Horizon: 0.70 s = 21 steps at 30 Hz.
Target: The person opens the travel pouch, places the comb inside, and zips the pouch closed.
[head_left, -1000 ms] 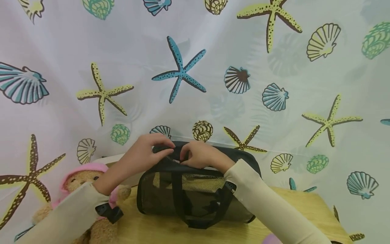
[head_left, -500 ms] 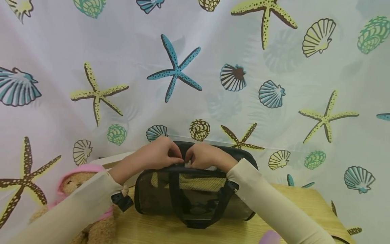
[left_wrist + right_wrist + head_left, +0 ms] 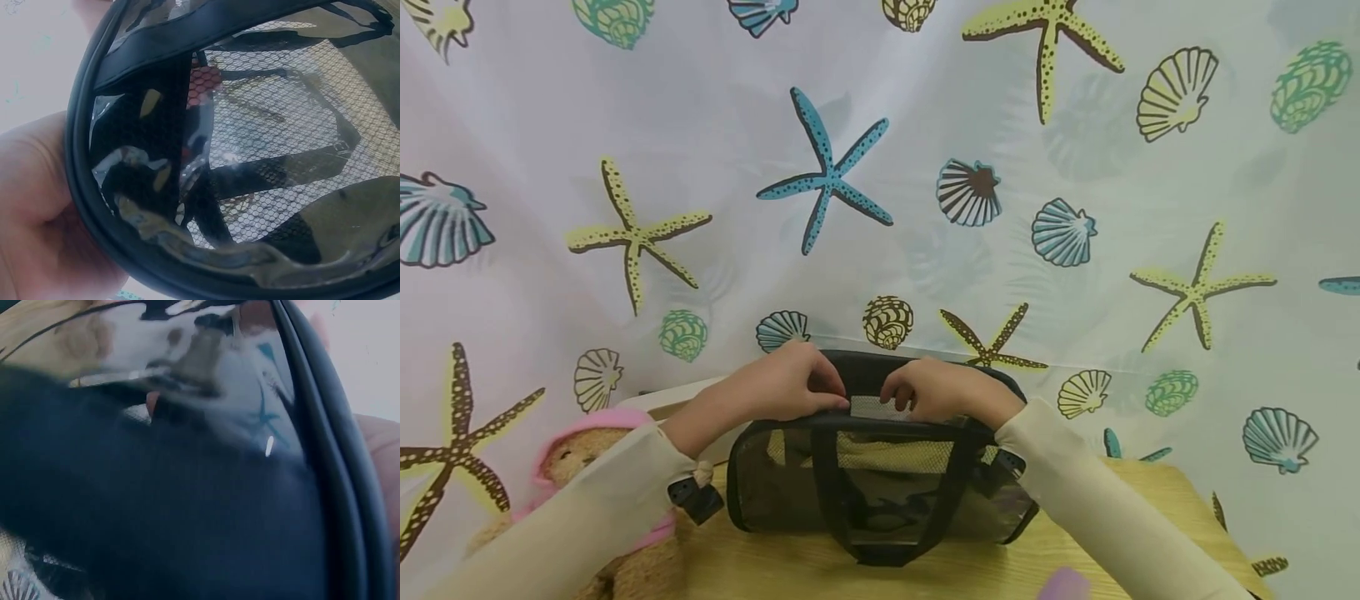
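Note:
A black-trimmed bag [image 3: 775, 492] with clear plastic sides, mesh and a looped black handle [image 3: 887, 554] lies lengthwise on the wooden table. At the left part of its top, my left hand [image 3: 786, 383] pinches the edge between thumb and fingers. My right hand [image 3: 943, 390] is over the top's right part with fingers curled down; I cannot tell what its fingertips hold. Pale mesh [image 3: 867, 407] shows between the hands. In the left wrist view the bag's rounded end [image 3: 169, 40] hides the left fingertips. The right wrist view is mostly dark bag fabric [image 3: 175, 500], with the right hand's edge [image 3: 382, 450] beyond it.
A teddy bear [image 3: 647, 571] in a pink hood sits left of the bag, partly behind the left sleeve. Near the front edge of the table [image 3: 1120, 500] is a purple object [image 3: 1063, 585]. A curtain with starfish and shells [image 3: 827, 179] hangs behind.
My left hand has come down and right onto the bag's top edge. My right hand first stayed close to it, then moved right, widening the gap between them. The view has shifted slightly.

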Motion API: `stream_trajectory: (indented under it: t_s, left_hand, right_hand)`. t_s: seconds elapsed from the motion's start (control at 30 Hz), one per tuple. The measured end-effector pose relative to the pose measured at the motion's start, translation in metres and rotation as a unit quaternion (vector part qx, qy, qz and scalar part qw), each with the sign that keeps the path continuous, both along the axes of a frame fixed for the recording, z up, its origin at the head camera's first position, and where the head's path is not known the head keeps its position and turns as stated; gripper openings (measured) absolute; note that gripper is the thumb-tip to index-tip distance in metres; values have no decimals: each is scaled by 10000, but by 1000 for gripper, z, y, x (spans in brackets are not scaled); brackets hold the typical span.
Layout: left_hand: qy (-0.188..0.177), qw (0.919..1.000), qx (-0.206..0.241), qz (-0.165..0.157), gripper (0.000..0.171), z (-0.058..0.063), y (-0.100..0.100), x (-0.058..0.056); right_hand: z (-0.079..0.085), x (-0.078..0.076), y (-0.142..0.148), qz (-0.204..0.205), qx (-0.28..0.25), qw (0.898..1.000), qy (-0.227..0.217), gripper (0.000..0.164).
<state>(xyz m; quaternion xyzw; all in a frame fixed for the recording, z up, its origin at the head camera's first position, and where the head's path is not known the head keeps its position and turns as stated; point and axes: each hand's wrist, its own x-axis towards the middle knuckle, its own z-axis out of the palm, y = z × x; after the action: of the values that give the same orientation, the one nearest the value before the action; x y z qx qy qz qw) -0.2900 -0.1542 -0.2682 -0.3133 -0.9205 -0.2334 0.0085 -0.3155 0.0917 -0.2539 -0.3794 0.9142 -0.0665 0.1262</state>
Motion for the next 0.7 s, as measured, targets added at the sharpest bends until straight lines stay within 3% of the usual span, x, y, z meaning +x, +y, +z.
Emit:
stream_trajectory:
  t_s: [0.3,0.7]
  left_hand:
    - [14,10000,48,11,12,1,-1,3]
    - [-34,10000,30,70,12,-1,-2,2]
  right_hand:
    - [1,0,36,144,-276,9995,45,39]
    - [-5,-3,85,-130,-783,9968,-102,43]
